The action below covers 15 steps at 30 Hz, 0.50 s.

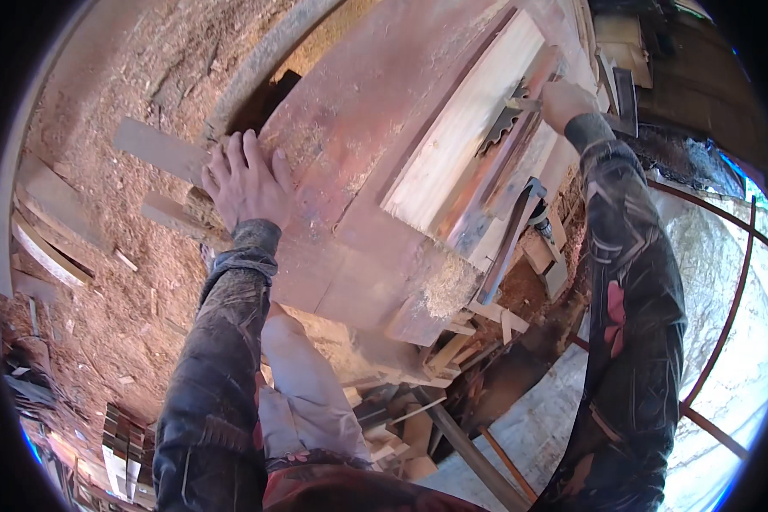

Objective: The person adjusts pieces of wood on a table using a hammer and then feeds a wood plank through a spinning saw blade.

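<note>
My left hand (246,181) lies flat with fingers spread on the left edge of a rusty reddish saw table (350,171). My right hand (563,101) reaches to the far right of the table and grips a thin strip of wood (525,104) beside the toothed circular saw blade (502,130). A long pale plank (465,124) lies on the tabletop just left of the blade. Both forearms are in dark patterned sleeves.
Sawdust covers the ground (119,85) at left, with loose boards (158,149) lying on it. Offcuts and sticks (418,410) pile under the table. A sawdust heap (448,286) sits on the table's near corner. A rusty metal frame (725,333) and white sheeting stand at right.
</note>
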Tool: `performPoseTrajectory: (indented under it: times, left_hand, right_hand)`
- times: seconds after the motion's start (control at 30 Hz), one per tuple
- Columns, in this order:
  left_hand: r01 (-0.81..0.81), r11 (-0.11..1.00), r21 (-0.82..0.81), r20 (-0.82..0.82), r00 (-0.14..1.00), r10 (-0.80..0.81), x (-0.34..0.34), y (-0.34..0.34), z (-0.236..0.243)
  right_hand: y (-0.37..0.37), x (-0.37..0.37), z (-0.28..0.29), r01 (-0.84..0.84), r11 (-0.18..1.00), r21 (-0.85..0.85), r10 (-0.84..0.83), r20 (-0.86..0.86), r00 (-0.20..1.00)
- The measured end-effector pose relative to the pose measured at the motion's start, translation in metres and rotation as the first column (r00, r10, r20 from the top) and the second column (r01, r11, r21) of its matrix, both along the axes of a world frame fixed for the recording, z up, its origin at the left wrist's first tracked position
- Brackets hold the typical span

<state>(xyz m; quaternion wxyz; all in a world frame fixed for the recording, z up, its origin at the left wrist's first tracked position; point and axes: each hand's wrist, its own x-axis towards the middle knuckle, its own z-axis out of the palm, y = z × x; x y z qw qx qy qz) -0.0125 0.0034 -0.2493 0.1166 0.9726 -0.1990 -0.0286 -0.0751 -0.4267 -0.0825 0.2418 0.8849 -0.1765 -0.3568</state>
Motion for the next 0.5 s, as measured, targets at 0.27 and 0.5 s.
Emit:
performPoseTrajectory:
  times: [0.27,0.5]
  left_hand:
    - [0.018,0.996,0.087,0.024,1.000,-0.020,-0.011,-0.013,-0.009]
    - [0.016,0.997,0.080,0.010,1.000,-0.017,-0.009,-0.015,-0.008]
  right_hand:
    - [-0.020,0.008,-0.014,-0.052,0.995,-0.080,0.043,-0.115,0.992]
    - [-0.043,0.009,-0.020,-0.031,0.996,-0.087,0.024,-0.080,0.997]
